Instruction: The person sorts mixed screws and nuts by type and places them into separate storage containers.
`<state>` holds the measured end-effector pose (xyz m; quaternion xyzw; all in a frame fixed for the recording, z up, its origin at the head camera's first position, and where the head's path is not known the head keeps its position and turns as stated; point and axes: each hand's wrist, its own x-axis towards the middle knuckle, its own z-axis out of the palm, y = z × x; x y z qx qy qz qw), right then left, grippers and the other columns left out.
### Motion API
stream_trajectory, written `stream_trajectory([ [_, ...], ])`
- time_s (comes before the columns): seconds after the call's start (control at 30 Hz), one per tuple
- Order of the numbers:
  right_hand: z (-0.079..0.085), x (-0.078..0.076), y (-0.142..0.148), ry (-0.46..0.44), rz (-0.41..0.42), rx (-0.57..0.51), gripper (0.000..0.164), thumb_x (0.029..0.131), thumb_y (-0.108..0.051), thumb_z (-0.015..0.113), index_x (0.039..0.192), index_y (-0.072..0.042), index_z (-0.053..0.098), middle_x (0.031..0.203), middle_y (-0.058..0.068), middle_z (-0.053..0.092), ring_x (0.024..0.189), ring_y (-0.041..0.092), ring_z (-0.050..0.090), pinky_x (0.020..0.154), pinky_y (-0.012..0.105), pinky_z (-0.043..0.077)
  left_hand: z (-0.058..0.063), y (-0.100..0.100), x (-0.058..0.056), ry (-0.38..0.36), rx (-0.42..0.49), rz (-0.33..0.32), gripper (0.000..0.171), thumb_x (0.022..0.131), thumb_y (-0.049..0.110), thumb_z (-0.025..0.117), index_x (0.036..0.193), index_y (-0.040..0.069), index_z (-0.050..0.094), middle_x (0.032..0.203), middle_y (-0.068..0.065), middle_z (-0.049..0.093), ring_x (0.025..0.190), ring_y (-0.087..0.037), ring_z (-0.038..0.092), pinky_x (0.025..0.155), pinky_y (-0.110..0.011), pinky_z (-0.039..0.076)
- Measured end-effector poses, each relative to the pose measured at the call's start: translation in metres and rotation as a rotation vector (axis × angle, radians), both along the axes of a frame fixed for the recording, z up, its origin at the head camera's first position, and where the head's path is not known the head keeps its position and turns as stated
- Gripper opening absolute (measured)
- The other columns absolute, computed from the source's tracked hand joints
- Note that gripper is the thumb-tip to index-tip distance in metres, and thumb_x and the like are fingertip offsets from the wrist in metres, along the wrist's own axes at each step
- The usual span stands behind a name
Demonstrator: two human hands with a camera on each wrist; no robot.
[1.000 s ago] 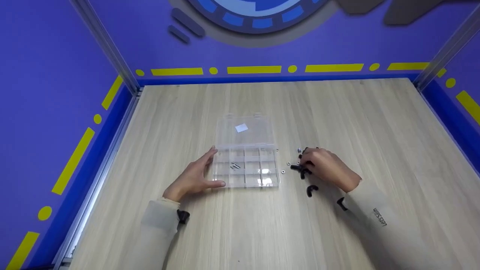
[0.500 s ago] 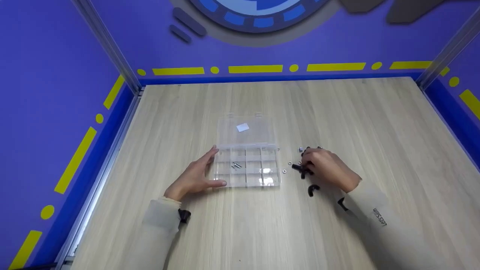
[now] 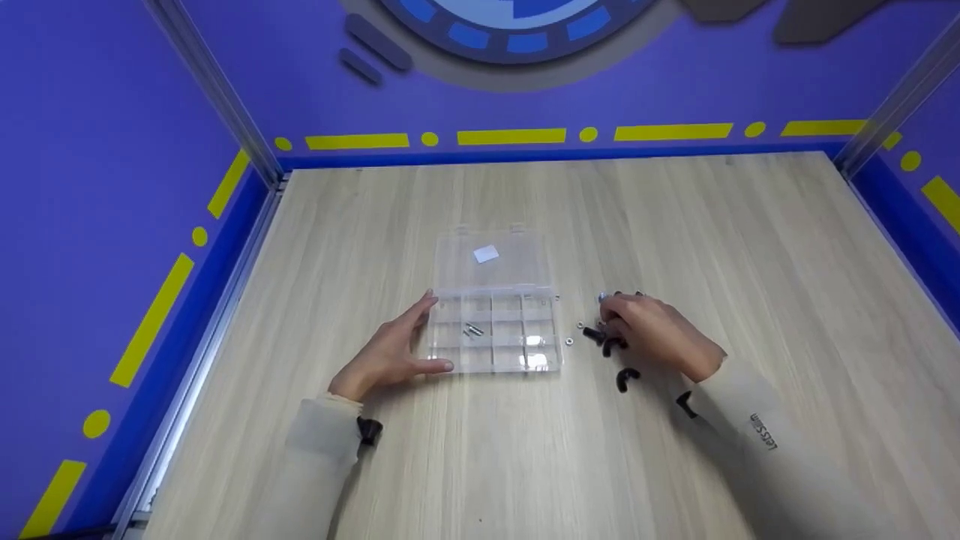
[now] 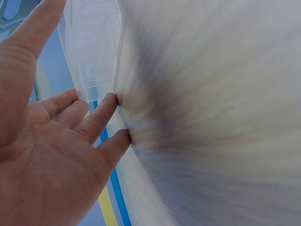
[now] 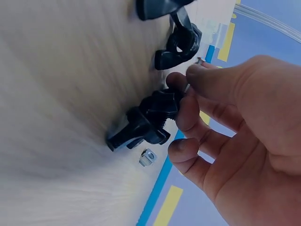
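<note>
A clear compartment box (image 3: 495,371) lies with its lid (image 3: 517,259) folded back. My left hand (image 3: 382,356) spans the box's left side, fingers nearly straight, thumb at the front corner. Several small metal screws (image 3: 473,330) lie in one left compartment. My right hand (image 3: 649,330) is right of the box among black wing-shaped fasteners (image 5: 160,108). In the right wrist view, its thumb and forefinger pinch a small metal piece (image 5: 187,88), mostly hidden by the fingertips. Just below its curled fingers sits a square metal nut (image 5: 147,157).
Small nuts (image 3: 569,342) lie between the box and my right hand. A curved black fastener (image 3: 627,379) lies nearer the front. The wooden table (image 3: 495,457) is bordered by blue walls at the back and sides.
My right hand's fingertips have shifted slightly among the black fasteners, and the nearest pieces show a little differently. My left hand stays at the box.
</note>
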<state>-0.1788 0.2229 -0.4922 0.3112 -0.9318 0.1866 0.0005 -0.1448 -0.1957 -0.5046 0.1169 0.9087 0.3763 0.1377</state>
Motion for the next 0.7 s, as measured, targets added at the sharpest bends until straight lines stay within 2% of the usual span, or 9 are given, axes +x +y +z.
stream_trajectory([
  [0.13,0.002,-0.001,-0.002,0.009,-0.003,-0.038,0.013,0.099,0.001,0.061,0.091,-0.01,0.062,0.078,-0.004,0.058,0.069,0.014,0.051,0.064,0.031,0.047,0.001,0.0,0.0,-0.001,-0.003,-0.003,0.119,0.075,0.044,0.092,0.166,0.018,0.02,0.168,-0.003,0.028,0.152,-0.021,0.031,0.125,-0.043,0.024],
  [0.4,0.008,-0.002,-0.006,0.015,0.007,-0.109,0.008,0.104,-0.004,0.055,0.104,-0.008,0.062,0.077,-0.006,0.056,0.063,0.01,0.049,0.056,0.026,0.043,0.002,-0.001,0.0,0.025,0.012,-0.02,0.117,0.075,0.043,0.092,0.165,0.015,0.024,0.169,-0.003,0.026,0.149,-0.025,0.038,0.124,-0.045,0.027],
  [0.7,0.011,0.001,-0.012,0.034,0.017,-0.137,0.012,0.104,-0.004,0.052,0.111,-0.008,0.061,0.074,-0.007,0.054,0.06,0.007,0.048,0.054,0.025,0.044,0.002,-0.001,0.0,0.008,0.002,-0.007,0.119,0.074,0.045,0.093,0.166,0.018,0.021,0.165,-0.009,0.035,0.149,-0.025,0.037,0.124,-0.045,0.026],
])
